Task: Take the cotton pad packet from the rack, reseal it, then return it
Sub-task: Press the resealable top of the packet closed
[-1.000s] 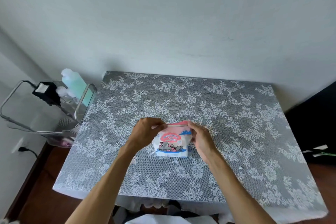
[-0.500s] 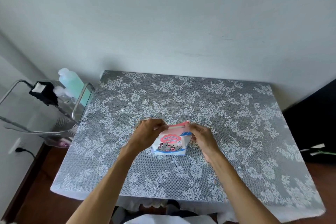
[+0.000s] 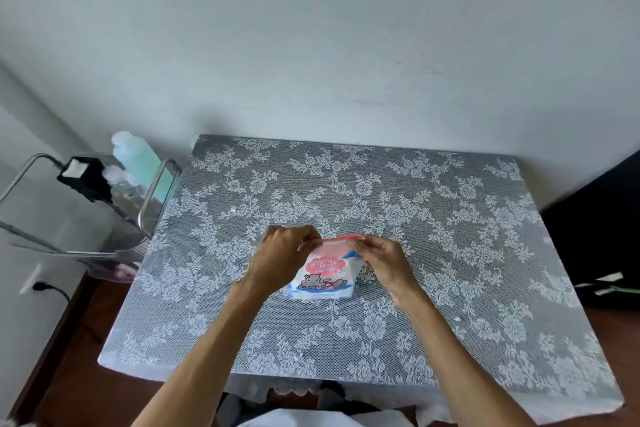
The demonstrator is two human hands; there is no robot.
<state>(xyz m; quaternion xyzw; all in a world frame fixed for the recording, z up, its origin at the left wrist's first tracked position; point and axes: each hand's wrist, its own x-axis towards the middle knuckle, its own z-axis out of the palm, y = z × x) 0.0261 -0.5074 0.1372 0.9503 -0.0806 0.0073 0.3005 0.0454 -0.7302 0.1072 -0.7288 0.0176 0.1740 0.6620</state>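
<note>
- The table [image 3: 433, 218], draped in grey lace with white flowers, stands against the pale far wall.
- A metal rack [image 3: 152, 194] sits just beside its far left corner, carrying a pale green bottle [image 3: 138, 156] and a black item I can't make out.
- The cotton pad packet [image 3: 325, 274] stands near the middle of the table, cartoon print facing the near edge.
- The left hand [image 3: 284, 260] pinches the left end of the packet's pink top strip.
- The right hand [image 3: 384, 260] pinches its right end.

A table [image 3: 450, 253] draped in grey floral lace cloth [image 3: 242, 322]; the cotton pad packet [image 3: 323, 279] rests near its middle.
</note>
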